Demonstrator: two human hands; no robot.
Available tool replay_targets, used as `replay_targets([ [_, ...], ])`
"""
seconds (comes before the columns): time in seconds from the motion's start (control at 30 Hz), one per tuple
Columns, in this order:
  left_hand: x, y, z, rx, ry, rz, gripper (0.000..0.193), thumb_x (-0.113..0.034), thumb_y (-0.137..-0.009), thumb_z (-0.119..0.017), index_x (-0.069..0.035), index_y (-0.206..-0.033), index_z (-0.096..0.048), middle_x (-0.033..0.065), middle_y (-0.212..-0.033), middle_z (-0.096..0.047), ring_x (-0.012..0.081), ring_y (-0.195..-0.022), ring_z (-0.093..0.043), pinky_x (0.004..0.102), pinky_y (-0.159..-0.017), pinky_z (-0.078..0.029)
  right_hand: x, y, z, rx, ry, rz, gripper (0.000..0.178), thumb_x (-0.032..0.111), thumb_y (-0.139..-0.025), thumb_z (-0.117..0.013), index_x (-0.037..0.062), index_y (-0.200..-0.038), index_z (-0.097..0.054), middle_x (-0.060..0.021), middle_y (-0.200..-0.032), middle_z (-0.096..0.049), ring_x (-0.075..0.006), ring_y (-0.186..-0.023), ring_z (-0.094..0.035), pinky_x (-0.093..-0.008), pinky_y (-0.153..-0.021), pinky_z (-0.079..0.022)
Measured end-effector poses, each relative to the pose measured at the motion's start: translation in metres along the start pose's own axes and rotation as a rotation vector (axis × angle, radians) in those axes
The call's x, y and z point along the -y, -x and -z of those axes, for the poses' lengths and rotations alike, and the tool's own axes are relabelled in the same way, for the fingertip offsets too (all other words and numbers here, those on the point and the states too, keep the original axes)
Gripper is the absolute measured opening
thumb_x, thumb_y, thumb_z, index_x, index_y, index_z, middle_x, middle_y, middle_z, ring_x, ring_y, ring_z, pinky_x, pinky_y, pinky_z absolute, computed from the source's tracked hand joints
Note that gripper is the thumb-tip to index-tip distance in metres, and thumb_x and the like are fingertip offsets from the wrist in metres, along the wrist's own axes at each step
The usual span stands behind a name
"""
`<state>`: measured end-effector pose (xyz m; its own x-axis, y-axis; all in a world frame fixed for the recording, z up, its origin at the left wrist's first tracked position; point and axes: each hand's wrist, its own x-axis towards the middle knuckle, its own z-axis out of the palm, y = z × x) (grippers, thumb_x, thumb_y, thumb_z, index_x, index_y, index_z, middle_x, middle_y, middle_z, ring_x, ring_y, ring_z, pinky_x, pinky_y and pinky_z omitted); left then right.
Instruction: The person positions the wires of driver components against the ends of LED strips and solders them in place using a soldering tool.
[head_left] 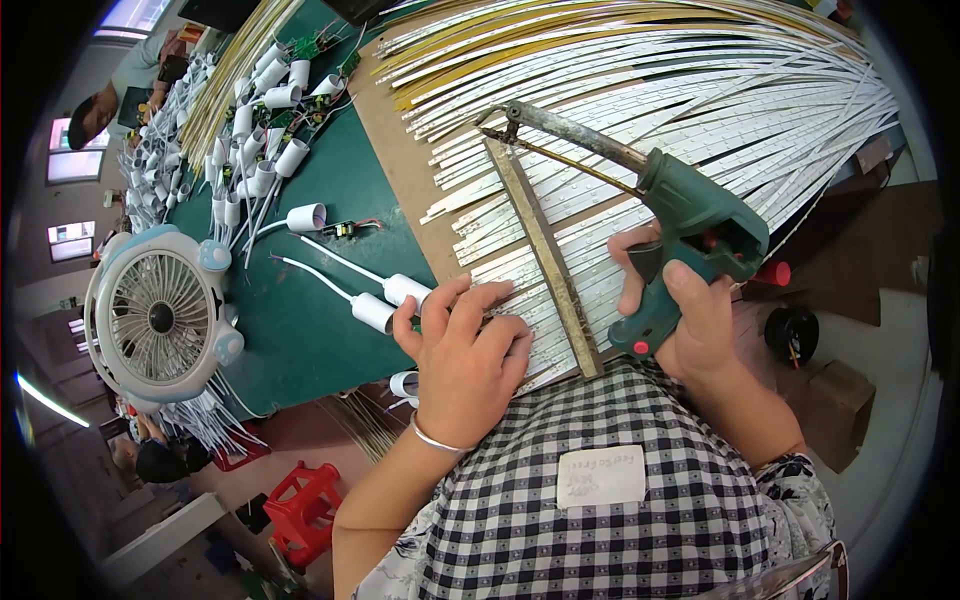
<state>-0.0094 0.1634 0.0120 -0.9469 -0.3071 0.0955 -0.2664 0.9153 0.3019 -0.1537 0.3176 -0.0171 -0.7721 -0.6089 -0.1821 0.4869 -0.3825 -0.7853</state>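
My right hand (700, 320) is wrapped round the grip of a dark green soldering gun (700, 205), one finger by its trigger. The gun's barrel points to the upper left, its tip over the far end of a worn narrow bar (545, 260). That bar lies across a row of flat white LED strips (590, 240). My left hand (465, 360) rests left of the bar at the strips' near ends, fingers apart and bent; I see nothing held in them. Beside its fingertips lie two white cylindrical housings with wires (372, 313).
More white housings with green circuit boards (285, 95) are heaped on the green tabletop (300, 355). A white and blue fan (160, 315) stands at left. A red stool (303, 515) is below; a black spool (790, 335) sits at right. Other people are at far left.
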Motion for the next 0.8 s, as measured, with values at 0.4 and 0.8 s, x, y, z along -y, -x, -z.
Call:
replay_targets([
  [0.4, 0.018, 0.010, 0.008, -0.007, 0.177, 0.034, 0.007, -0.014, -0.077, -0.068, -0.017, -0.083, -0.065, -0.0037, -0.084, -0.061, 0.0196, -0.101, -0.054, 0.0427, -0.096, -0.021, -0.004, 0.000, 0.004, 0.016, -0.010, 0.044, 0.051, 0.020, -0.086, -0.062, -0.0027, -0.127, -0.043, -0.0196, -0.110, -0.060, -0.0164, -0.066, -0.062, -0.0267, -0.058, -0.052],
  [0.8, 0.011, 0.008, 0.001, -0.026, 0.125, 0.013, 0.012, -0.014, -0.070, -0.073, -0.017, -0.079, -0.065, -0.0064, -0.091, -0.058, 0.0194, -0.104, -0.051, 0.0462, -0.095, -0.021, -0.004, 0.000, 0.003, 0.008, 0.043, 0.064, 0.051, 0.020, -0.085, -0.062, -0.0022, -0.127, -0.044, -0.0191, -0.111, -0.060, -0.0161, -0.066, -0.061, -0.0266, -0.058, -0.051],
])
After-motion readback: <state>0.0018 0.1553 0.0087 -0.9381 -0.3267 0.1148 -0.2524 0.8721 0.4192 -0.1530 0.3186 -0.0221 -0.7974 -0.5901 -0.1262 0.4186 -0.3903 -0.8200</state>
